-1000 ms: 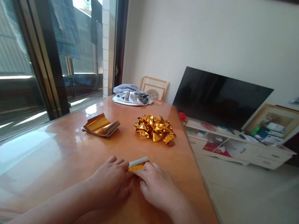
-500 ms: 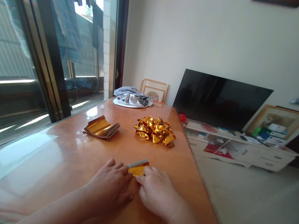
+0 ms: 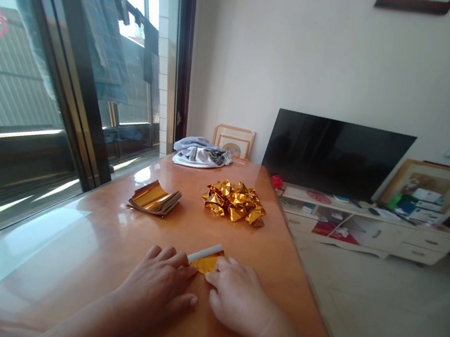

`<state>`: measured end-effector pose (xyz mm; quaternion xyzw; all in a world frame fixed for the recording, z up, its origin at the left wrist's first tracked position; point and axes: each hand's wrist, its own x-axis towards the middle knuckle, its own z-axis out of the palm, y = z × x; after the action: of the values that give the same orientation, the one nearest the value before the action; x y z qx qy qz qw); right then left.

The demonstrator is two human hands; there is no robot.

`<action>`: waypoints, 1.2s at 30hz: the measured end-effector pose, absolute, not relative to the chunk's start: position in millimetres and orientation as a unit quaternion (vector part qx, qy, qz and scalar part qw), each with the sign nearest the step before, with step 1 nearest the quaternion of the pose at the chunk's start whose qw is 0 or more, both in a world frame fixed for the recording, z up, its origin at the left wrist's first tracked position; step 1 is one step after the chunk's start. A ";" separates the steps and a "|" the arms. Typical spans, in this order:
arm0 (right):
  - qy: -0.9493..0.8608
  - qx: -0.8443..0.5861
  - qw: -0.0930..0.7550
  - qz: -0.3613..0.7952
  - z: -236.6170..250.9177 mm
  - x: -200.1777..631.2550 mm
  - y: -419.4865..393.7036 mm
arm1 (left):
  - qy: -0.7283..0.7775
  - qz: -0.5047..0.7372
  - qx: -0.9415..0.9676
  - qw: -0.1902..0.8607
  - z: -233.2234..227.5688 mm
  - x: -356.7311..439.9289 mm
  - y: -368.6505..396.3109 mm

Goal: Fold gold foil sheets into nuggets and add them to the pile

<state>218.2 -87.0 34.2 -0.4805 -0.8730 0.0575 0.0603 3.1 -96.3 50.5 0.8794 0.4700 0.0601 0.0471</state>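
Bright daylight pours through the window (image 3: pixel 52 81) at left, throwing pale glare patches across the glossy orange table (image 3: pixel 85 226) (the gold foil pile (image 3: pixel 235 201) glints sharply). The wide lens bends the frame edges, dark vignetting clips the right corners, and the foreground is slightly soft.

Across the last second the left hand (image 3: pixel 156 288) and right hand (image 3: pixel 237 300) draw back toward the body on the table (image 3: pixel 91 239), uncovering more of the gold foil sheet (image 3: pixel 206 261), while the head camera tips upward slightly.
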 end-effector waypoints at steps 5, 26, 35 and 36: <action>-0.877 -0.475 0.054 0.049 34.1 218.3 -86.1 | 0.487 0.038 0.871 0.048 56.7 -4.6 -93.2; -0.866 -0.485 0.074 0.093 36.3 222.6 -76.6 | 0.584 0.142 0.784 0.155 18.0 5.0 -35.5; -0.867 -0.472 0.115 0.111 30.9 227.0 -72.6 | 0.547 0.223 0.770 0.240 -4.6 5.0 -26.5; -0.865 -0.472 0.120 0.119 30.7 227.8 -71.9 | 0.544 0.230 0.767 0.251 -5.9 5.0 -25.7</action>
<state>227.8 -71.9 30.7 -0.4720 -0.8652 0.1186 0.1205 5.0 -25.7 -5.9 0.7672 0.5435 0.2298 0.2513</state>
